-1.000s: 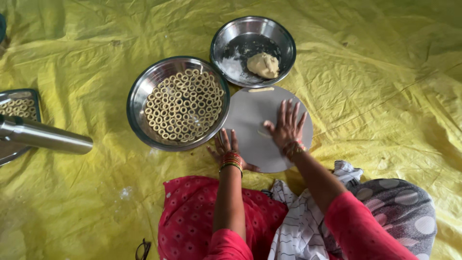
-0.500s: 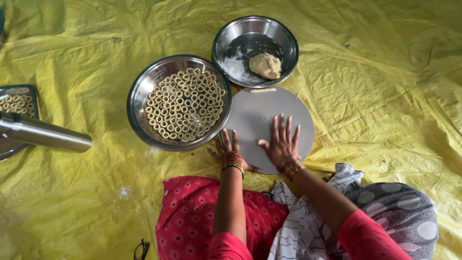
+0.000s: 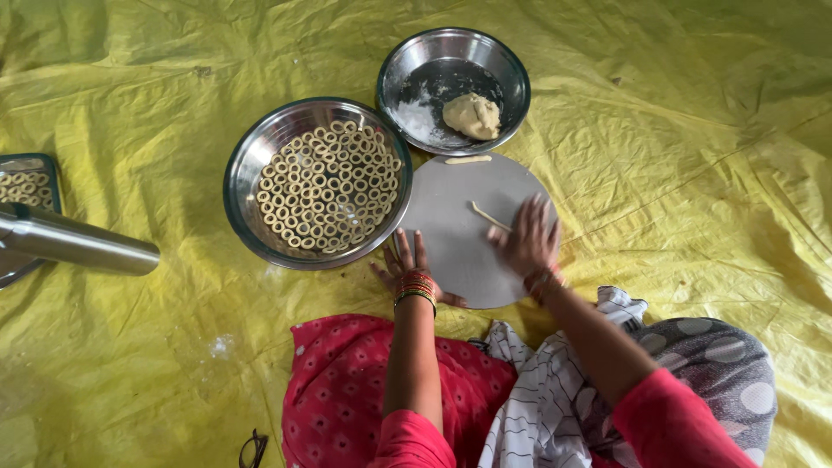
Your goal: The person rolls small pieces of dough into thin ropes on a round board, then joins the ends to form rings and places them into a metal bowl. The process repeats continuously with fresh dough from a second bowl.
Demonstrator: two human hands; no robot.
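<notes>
Dough, rolled into a thin strand [image 3: 488, 216], lies on a round grey board [image 3: 451, 243], and the right hand [image 3: 527, 240] presses flat on the strand's near end with its fingers spread; that hand's grip is open, palm down, pinching nothing. The left hand [image 3: 407, 264] rests at the board's near left edge, fingers splayed, holding nothing, with red and gold bangles [image 3: 417, 287] at the wrist. A second short piece of dough [image 3: 468, 159] sits at the board's far rim.

Just beyond the board stands a small steel bowl [image 3: 511, 65] with a pale lump of dough [image 3: 472, 115] and a dusting of flour inside. To the left, touching the board's edge, is a larger steel bowl [image 3: 247, 165] filled with many small dough rings [image 3: 325, 186] laid close together. Further left, at the frame's edge, a flat tray [image 3: 48, 169] carries more rings, and a steel cylinder [image 3: 74, 243] reaches in from the left beside it.

Everything rests on a crumpled yellow plastic sheet [image 3: 676, 173] spread over the floor, creased all over and smudged white near the person's knee. The person sits on it, with a red patterned garment [image 3: 338, 390], a striped white cloth [image 3: 537, 407] and a grey spotted fabric [image 3: 711, 364] across the lap. Dark spectacles [image 3: 252, 449] lie on the sheet by the bottom edge.
</notes>
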